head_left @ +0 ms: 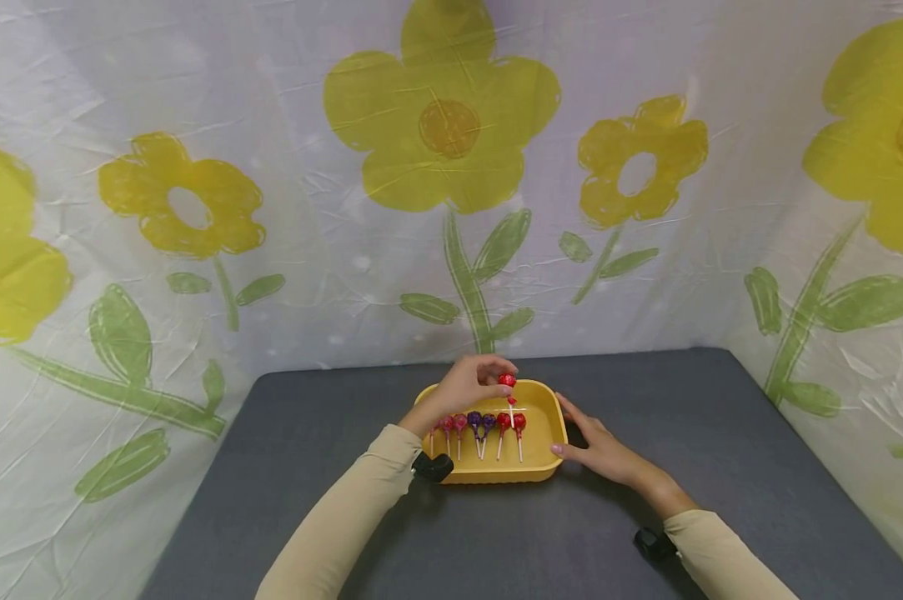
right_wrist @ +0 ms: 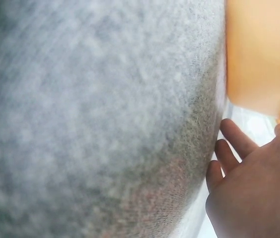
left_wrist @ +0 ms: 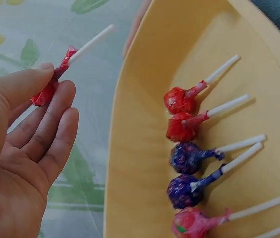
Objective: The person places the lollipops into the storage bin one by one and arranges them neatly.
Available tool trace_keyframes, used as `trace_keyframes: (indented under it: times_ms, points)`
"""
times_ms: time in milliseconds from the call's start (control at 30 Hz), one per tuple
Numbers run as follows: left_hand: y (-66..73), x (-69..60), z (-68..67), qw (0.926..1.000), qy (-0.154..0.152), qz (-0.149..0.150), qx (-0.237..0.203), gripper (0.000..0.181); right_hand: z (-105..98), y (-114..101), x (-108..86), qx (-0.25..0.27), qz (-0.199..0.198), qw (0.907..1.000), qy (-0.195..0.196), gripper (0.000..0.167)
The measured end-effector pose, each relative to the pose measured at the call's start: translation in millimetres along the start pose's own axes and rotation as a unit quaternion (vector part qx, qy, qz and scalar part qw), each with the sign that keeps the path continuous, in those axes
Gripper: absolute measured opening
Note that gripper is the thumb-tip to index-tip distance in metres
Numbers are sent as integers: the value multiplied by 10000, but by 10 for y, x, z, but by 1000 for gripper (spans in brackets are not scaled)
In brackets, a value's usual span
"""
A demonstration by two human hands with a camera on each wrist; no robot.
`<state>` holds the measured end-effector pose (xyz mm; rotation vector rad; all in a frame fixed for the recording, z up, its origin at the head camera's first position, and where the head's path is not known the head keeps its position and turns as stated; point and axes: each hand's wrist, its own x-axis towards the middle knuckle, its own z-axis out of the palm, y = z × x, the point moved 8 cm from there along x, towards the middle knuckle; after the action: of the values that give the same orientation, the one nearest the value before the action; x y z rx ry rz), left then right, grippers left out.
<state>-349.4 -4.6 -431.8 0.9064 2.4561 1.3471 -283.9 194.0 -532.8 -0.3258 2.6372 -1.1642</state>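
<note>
My left hand [head_left: 472, 387] pinches a red-wrapped lollipop [head_left: 507, 380] between thumb and fingers, above the back half of a yellow tray [head_left: 543, 425]. In the left wrist view the held lollipop's white stick [left_wrist: 93, 43] points up and away from the fingers. Inside the tray is a row of lollipops: two red ones [left_wrist: 179, 100], two dark purple ones [left_wrist: 184, 191] and several pink ones [left_wrist: 192, 220], some partly behind my left wrist. My right hand [head_left: 604, 450] rests at the tray's right end, thumb and fingers spread and fairly straight.
The tray stands on a dark grey cloth-covered table [head_left: 331, 417]. A pale curtain [head_left: 301, 250] printed with yellow flowers hangs behind and beside it. Black wrist cameras [head_left: 432, 467] sit on both wrists.
</note>
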Motion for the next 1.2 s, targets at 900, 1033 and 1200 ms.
trace_keyframes:
  times_ms: [900, 1033, 1200]
  points:
    - [-254, 143, 280, 9970, -29, -422, 643, 30, 5, -37, -3, 141, -212, 9997, -30, 89]
    - [-264, 144, 298, 9972, -84, -396, 629, 31, 3, -20, 3, 125, -173, 9998, -2, 89]
    - [-284, 149, 328, 9969, -147, -398, 660, 28, 8, -5, 8, 101, -157, 9998, -5, 89]
